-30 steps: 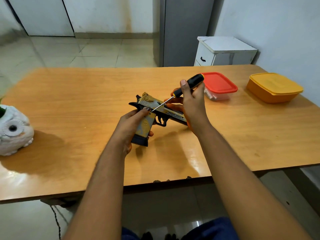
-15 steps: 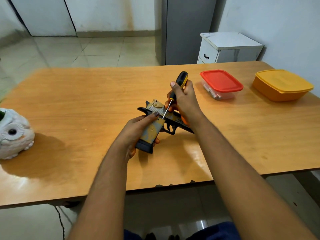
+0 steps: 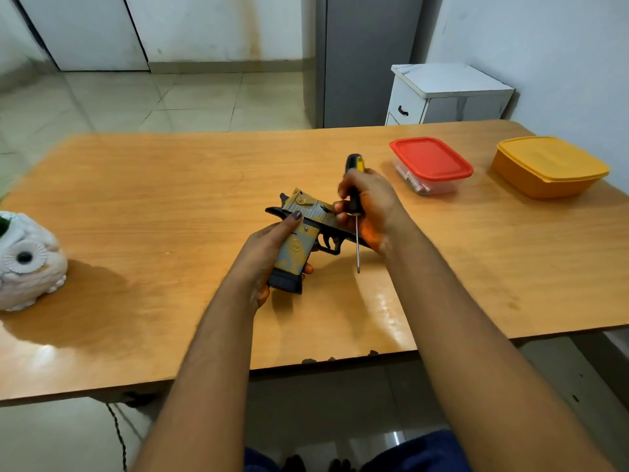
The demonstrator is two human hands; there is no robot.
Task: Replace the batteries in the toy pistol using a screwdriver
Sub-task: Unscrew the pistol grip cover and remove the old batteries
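At the centre of the frame the left hand [image 3: 269,253] wraps the handle of the pistol [image 3: 306,233], thumb laid along the side panel, holding it just above the tabletop [image 3: 170,199]. The right hand [image 3: 371,206] is clenched round the screwdriver [image 3: 354,202], handle up and shaft pointing down, with the tip hanging below the trigger guard — clear of the pistol, not seated in anything.

A small screw head [image 3: 306,228] shows on the side panel near the top of the handle. That is probably the one to work, though whether it closes the battery cover cannot be told. To do it well, the pistol would best be laid flat or braced so that side faces up, the tip set square into the head, and the push kept along the shaft while turning, lest it slip and scar the plastic. A loosened screw would be tiny and apt to roll.

Room is ample: bare wood lies left and toward the lower edge. The red-lidded box [image 3: 430,165] and yellow box [image 3: 548,165] sit upper right, well apart; an owl pot [image 3: 30,264] stands at far left.
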